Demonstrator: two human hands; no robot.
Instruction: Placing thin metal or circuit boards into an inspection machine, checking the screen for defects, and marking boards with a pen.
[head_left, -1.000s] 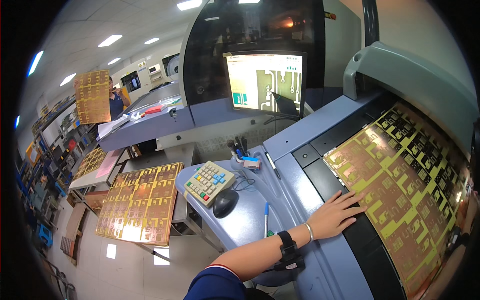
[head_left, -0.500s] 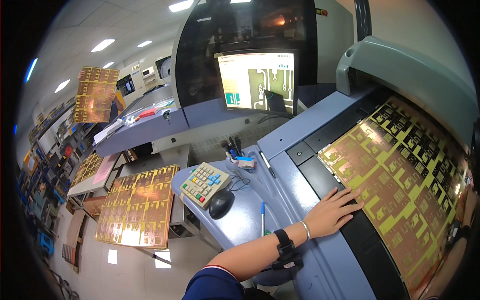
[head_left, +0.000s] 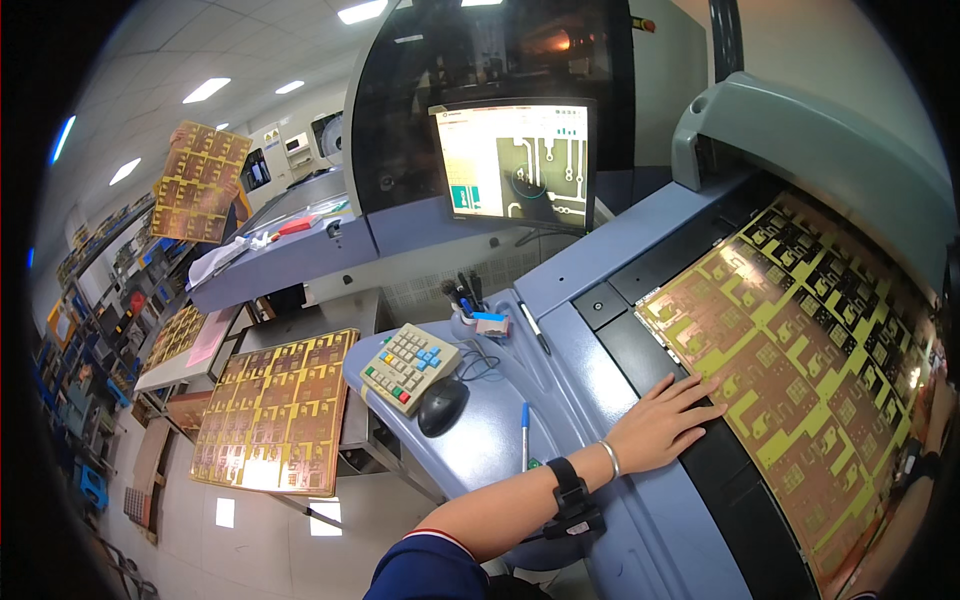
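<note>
My left hand [head_left: 664, 425] lies flat with its fingers spread on the black border strip [head_left: 690, 470] of a blue-grey machine bed. Its fingertips reach the near-left edge of a large copper and yellow-green circuit board panel [head_left: 800, 390]. That panel lies flat on the bed, its far end close to a grey-green machine cover [head_left: 810, 130]. At the right rim of the picture, my right hand [head_left: 941, 402] is by the panel's far right side; its fingers are too distorted and dim to make out. A monitor [head_left: 515, 165] shows magnified circuit traces.
On the side shelf are a beige keypad [head_left: 410, 368], a black mouse [head_left: 442, 407], a blue-capped pen [head_left: 525, 435] and a pen holder [head_left: 468, 318]. A stack of panels [head_left: 275, 415] sits on a low table at left. Beyond, another person holds up a panel [head_left: 202, 185].
The other person's raised panel has tilted and shifted a little to the right. The dark patch and circle on the monitor have moved slightly. My left hand stays in place.
</note>
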